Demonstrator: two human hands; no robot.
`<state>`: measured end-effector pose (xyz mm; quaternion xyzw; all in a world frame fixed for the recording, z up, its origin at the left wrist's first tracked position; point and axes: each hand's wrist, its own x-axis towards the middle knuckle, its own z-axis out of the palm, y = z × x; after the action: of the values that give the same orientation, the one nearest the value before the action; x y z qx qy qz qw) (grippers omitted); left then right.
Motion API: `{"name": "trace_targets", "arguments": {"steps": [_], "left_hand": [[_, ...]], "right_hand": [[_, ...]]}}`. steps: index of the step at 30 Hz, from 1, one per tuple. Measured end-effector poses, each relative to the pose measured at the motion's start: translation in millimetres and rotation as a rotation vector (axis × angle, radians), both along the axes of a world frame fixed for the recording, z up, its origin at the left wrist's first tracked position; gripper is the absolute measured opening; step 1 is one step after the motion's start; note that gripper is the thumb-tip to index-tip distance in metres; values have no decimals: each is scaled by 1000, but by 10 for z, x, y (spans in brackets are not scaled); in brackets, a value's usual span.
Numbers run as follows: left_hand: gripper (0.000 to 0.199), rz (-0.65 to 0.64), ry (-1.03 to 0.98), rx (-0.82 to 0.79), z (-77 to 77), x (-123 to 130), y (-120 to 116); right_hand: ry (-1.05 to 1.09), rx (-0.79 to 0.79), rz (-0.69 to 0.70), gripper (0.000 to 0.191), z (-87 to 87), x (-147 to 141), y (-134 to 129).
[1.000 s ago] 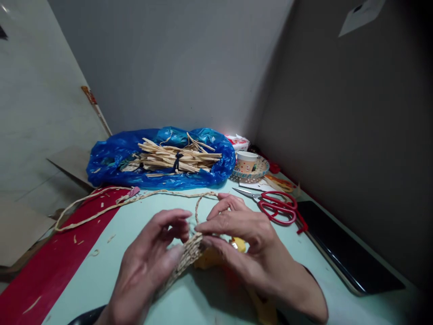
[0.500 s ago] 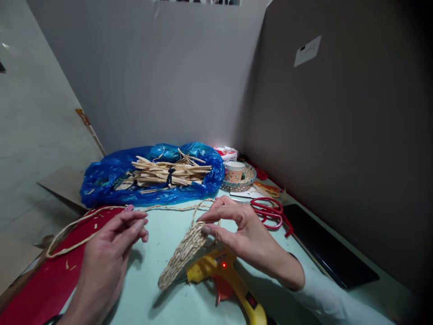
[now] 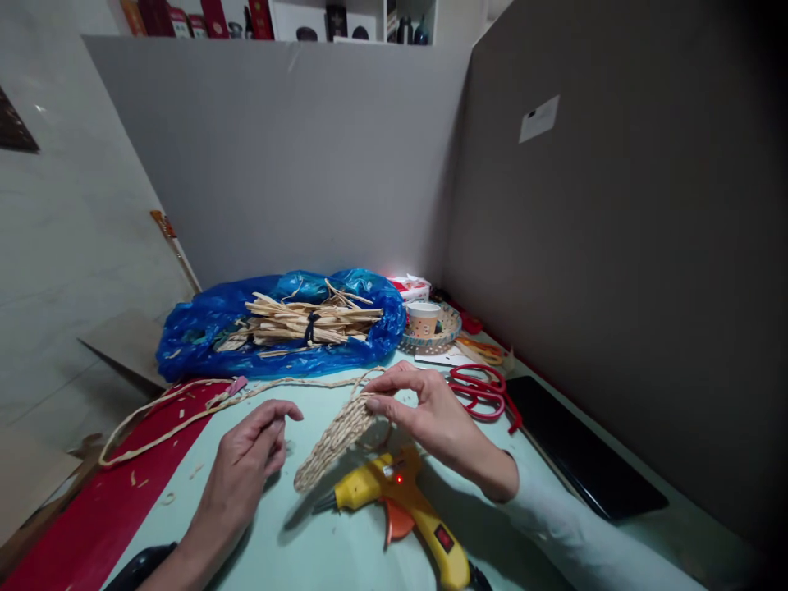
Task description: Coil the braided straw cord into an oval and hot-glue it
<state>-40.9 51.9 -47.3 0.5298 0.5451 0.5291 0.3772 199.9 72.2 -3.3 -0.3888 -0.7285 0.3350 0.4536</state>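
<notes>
A flat woven straw piece (image 3: 336, 441) hangs tilted above the pale green table, its upper end pinched between the thumb and fingers of my right hand (image 3: 424, 410). A twisted straw cord (image 3: 295, 381) runs from near that end leftward across the table and loops at the left. My left hand (image 3: 249, 455) is left of the woven piece, not touching it, with the index finger extended and the other fingers curled; nothing shows in it. Beneath my right hand lies a yellow glue gun (image 3: 403, 497) with a lit red light, its nozzle pointing left.
Behind lies a blue plastic bag (image 3: 215, 308) with a tied straw bundle (image 3: 308, 318). A paper cup (image 3: 423, 318) sits in a woven basket (image 3: 452, 328). Red-handled scissors (image 3: 477, 390) and a black flat object (image 3: 579, 443) are on the right. Grey panels stand around the table.
My left hand has moved right, closer to the woven piece, with its index finger more extended. My right hand still pinches the piece. The camera view has tilted up, showing the shelf.
</notes>
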Motion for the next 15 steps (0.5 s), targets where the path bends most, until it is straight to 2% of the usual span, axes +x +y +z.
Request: {"name": "trace_targets", "arguments": {"steps": [6,12,15], "left_hand": [[33,-15,-47,-32,9,-38,53],[34,-74,-35,-60,83,-82,99],[28,-96,-55,-55,84,-124,133]], "right_hand": [[-13,-33,25,6,23,31,52],[-105,24,12,16,-35,27,66],[-132,38,9,17,-53,14,58]]}}
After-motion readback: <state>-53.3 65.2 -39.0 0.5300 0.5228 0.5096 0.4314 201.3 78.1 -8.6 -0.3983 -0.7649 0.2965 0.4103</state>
